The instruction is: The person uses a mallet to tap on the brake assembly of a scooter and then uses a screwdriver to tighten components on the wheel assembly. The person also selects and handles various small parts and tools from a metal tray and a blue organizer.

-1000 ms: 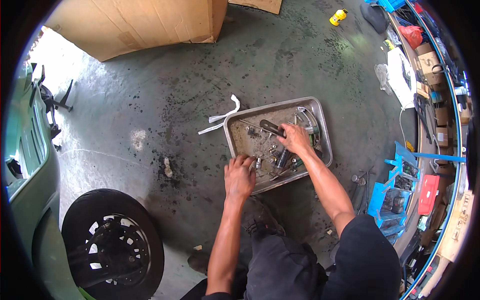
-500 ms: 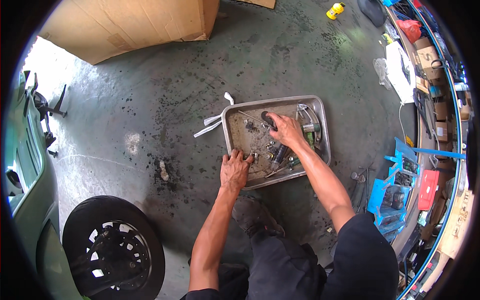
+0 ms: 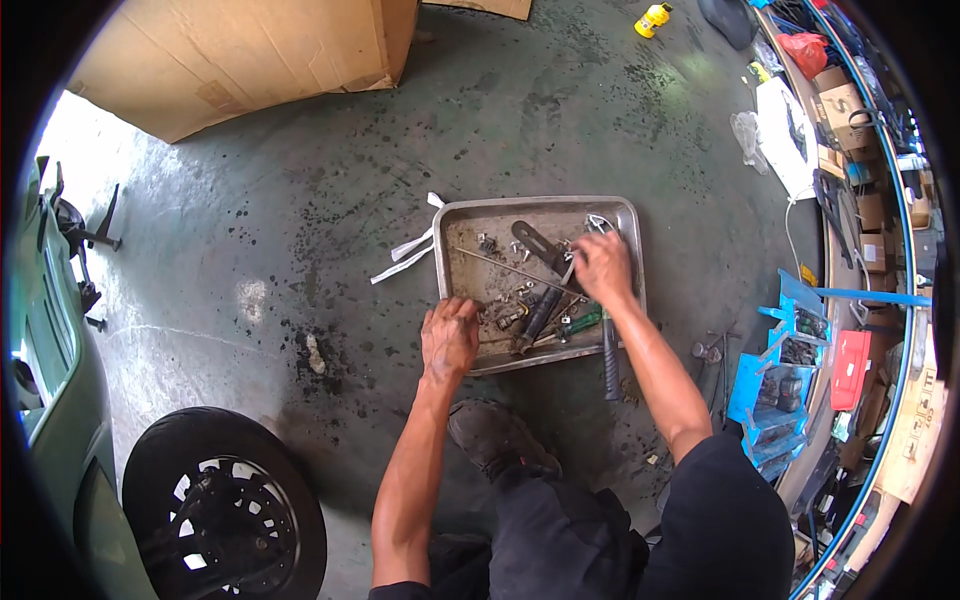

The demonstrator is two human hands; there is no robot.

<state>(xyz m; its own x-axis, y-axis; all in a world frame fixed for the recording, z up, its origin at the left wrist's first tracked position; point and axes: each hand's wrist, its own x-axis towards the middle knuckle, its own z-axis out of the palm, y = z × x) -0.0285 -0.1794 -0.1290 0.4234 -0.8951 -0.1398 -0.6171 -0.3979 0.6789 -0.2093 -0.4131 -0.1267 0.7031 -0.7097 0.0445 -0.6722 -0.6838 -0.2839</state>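
Note:
A shallow metal tray (image 3: 540, 205) lies on the floor before me, holding tools and small metal parts. My left hand (image 3: 450, 338) grips its left rim near the front corner, fingers curled over the edge. Above the tray's right side, my right hand (image 3: 603, 268) has its fingers bent together; what they grip is hidden. Below that palm, a dark ribbed handle (image 3: 611, 365) sticks out over the front rim. A slotted dark metal bar (image 3: 537, 245), a thin rod (image 3: 510, 266), a black-handled tool (image 3: 541, 316) and a green-handled tool (image 3: 580, 321) lie inside.
At left are a wheel (image 3: 225, 505) and a green vehicle body (image 3: 75, 400). A large cardboard box (image 3: 240, 60) stands far left. On the right sit a blue toolbox (image 3: 775, 390), a red case (image 3: 850, 368) and a cluttered shelf. A yellow bottle (image 3: 652, 20) stands far off.
My right hand has moved from the slotted bar to the tray's right side. The bar lies uncovered, and a ribbed handle now overhangs the front rim. My left hand has shifted onto the left rim.

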